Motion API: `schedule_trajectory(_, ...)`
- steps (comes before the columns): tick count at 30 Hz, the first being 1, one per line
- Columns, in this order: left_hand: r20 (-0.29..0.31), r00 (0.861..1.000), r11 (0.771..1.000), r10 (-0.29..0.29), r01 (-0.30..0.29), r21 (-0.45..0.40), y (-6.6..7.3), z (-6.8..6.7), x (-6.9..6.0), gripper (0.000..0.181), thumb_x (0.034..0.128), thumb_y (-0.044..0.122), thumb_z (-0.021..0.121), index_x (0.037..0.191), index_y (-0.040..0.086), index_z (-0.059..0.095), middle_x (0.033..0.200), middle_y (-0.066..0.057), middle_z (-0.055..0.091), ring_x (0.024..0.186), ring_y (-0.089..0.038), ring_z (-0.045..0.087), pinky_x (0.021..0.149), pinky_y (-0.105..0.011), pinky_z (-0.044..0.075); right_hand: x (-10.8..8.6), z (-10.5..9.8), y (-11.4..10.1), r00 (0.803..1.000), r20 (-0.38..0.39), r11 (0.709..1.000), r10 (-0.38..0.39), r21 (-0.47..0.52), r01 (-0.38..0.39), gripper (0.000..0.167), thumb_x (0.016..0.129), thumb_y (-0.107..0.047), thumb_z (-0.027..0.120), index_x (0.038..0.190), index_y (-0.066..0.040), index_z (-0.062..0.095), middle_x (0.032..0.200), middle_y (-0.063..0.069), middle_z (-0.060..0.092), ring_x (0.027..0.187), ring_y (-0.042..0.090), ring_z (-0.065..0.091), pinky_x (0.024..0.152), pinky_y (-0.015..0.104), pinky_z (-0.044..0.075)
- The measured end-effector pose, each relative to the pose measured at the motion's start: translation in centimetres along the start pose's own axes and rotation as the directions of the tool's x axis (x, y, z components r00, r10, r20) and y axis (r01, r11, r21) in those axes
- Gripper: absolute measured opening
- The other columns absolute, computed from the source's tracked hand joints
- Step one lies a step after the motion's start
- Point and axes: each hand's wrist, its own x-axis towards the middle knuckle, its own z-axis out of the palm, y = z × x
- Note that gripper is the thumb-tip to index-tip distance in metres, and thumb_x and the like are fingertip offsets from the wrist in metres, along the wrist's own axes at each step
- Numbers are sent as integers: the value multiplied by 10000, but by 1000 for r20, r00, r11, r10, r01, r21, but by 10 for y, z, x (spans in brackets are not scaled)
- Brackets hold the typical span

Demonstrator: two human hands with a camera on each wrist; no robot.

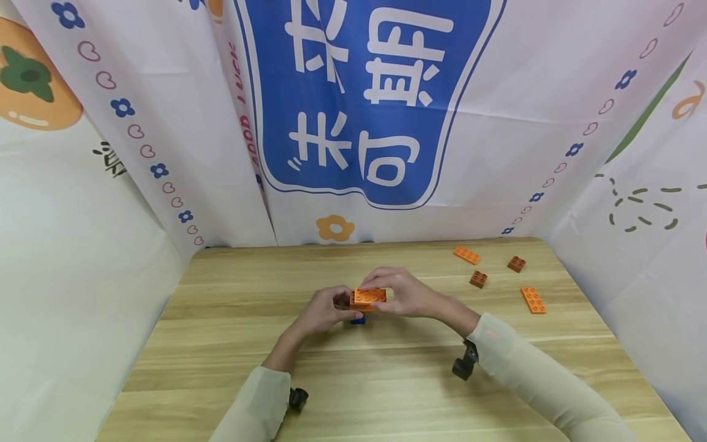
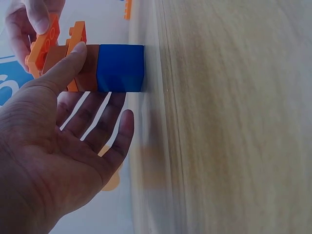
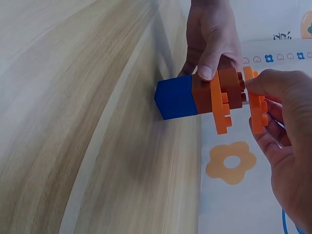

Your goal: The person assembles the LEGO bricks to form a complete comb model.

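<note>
I'm stacking, it seems: left hand (image 1: 322, 310) gripping the brick tower (image 3: 201, 95), right hand (image 1: 407, 294) pinching an orange plate (image 3: 256, 108) over it; aligning, then pressing, seems needed.

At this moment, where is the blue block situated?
In the left wrist view, the blue block is between the wooden table, at picture right, and a brown block, which it touches on its left.

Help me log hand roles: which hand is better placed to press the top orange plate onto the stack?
Likely the right hand: it pinches the top plate close by the studs atop the stack. The left hand grips the stack lower down, so seems better suited to steadying.
</note>
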Motion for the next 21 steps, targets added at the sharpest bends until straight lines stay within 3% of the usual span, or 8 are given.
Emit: schedule_trajectory(21, -1, 1000, 1000, -10, 10, 7, 2, 0, 0, 220, 914, 151, 858, 1072, 83, 721, 1038, -21, 751, 927, -141, 694, 839, -297, 589, 10, 4, 0, 996, 70, 998, 63, -31, -61, 278, 904, -59, 825, 1179, -52, 787, 1190, 59, 734, 1105, 191, 696, 940, 324, 585)
